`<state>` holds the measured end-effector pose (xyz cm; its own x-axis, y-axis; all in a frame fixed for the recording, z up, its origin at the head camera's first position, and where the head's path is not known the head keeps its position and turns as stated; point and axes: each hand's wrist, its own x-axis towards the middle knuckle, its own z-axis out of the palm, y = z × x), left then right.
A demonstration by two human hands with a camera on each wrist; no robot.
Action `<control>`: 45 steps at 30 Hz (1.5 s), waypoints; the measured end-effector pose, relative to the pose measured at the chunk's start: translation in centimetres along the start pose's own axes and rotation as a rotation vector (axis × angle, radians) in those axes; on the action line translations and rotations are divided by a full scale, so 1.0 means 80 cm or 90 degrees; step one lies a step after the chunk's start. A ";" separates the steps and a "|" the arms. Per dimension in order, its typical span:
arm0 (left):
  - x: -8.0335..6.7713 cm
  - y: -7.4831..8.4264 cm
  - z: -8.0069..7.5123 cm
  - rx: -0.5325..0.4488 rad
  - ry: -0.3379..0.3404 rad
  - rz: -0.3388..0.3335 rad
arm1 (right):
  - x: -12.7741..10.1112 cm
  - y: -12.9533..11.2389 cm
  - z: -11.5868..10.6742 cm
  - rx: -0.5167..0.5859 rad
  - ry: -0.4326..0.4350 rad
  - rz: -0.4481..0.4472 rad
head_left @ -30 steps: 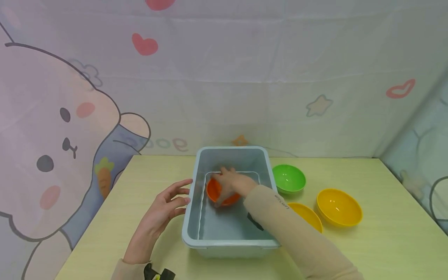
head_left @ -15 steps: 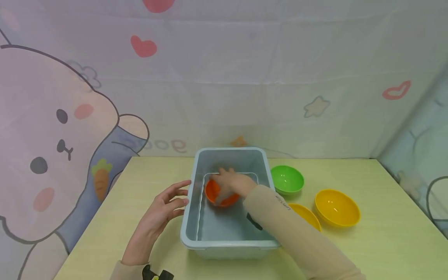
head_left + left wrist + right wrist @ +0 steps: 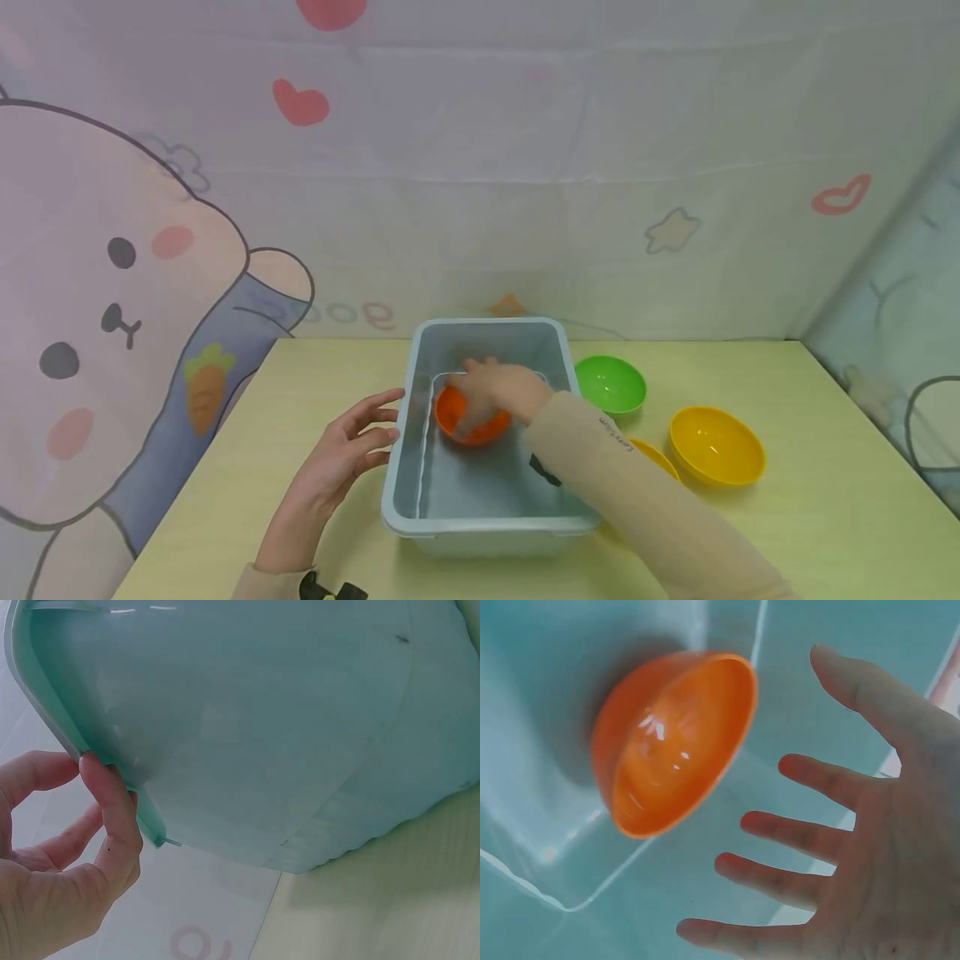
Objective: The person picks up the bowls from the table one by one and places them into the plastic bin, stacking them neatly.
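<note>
The orange bowl (image 3: 468,418) sits inside the grey-blue tub (image 3: 480,523) on the table (image 3: 825,500). The right hand (image 3: 498,392) hovers over it, fingers spread, holding nothing. The left hand (image 3: 347,450) rests relaxed against the tub's outer wall.

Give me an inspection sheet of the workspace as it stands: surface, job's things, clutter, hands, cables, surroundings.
Surface: pale yellow table, bare at the edges.
Job's things: orange bowl inside the grey-blue bin, resting on the bin floor.
Clutter: green bowl and two yellow bowls, one in full view, the other partly behind the sleeve, right of the bin.
Hands: right hand over the orange bowl, fingers spread and apart from it in the wrist view; left hand touches the bin's left rim.
Cables: nothing seen.
Surroundings: cartoon rabbit cloth backdrop.
</note>
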<state>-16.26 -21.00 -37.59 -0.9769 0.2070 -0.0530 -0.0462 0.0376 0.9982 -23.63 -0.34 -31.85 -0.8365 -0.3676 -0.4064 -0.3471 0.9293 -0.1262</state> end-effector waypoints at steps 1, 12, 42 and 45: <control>0.000 0.000 0.000 0.001 0.000 0.001 | -0.002 0.000 -0.002 -0.001 -0.002 0.000; -0.002 0.003 0.001 0.008 0.011 -0.011 | -0.020 -0.002 -0.019 -0.051 -0.007 -0.029; 0.000 0.001 0.001 0.012 0.015 -0.009 | -0.095 0.020 -0.032 -0.125 0.166 -0.172; 0.000 0.000 0.001 0.008 0.012 -0.009 | -0.100 0.024 -0.029 -0.120 0.194 -0.182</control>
<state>-16.21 -20.95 -37.58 -0.9801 0.1872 -0.0663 -0.0575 0.0522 0.9970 -18.61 4.28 -26.72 -0.7730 -0.6278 -0.0911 -0.6292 0.7771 -0.0163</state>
